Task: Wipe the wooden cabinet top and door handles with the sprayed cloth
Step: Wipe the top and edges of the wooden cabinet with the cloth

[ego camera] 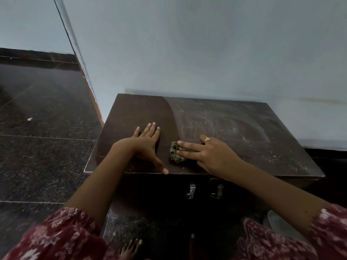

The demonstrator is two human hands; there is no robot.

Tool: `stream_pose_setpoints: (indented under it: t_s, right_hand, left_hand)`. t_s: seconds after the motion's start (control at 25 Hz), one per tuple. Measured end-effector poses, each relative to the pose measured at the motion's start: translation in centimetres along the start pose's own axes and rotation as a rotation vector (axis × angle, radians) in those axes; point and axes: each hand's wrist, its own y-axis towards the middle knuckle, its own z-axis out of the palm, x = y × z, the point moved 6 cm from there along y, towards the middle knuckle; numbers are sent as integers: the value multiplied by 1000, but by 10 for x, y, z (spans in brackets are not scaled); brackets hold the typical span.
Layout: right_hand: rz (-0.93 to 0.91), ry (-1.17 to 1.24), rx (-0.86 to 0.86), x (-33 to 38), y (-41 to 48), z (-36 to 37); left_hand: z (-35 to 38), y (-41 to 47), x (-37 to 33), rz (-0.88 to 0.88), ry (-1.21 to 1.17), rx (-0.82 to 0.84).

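Observation:
A low dark wooden cabinet stands against the wall; its top is clean and dark on the left third, dusty and streaked on the rest. My left hand lies flat on the clean part, fingers spread, thumb at the front edge. My right hand, wearing a gold ring, presses a crumpled olive patterned cloth onto the top near the front middle, right at the border of the dusty area. Two metal door handles hang on the dark front below.
A pale wall rises directly behind the cabinet. Dark speckled floor tiles spread to the left, with a wall corner and brown skirting. My bare foot stands close to the cabinet's front.

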Motion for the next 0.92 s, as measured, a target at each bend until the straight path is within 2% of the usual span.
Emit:
stream_pose_setpoints:
  t_s: [0.2,0.32,0.52,0.68,0.92]
  right_hand:
    - [145,46,51,-45,58,23]
    - [244,94,177,-76,102,38]
    - [444,159,250,-128,159,66]
    - [546,212,261,-140,162,75]
    - [522,191,262,-100,107,47]
  left_hand:
    - [0,10,2,-19,7,27]
    - [1,13,1,-13,7,54]
    - [2,20,0,-36,18,134]
    - [2,19,-1,-41,35,132]
    - [-3,13,-5,-50,46,112]
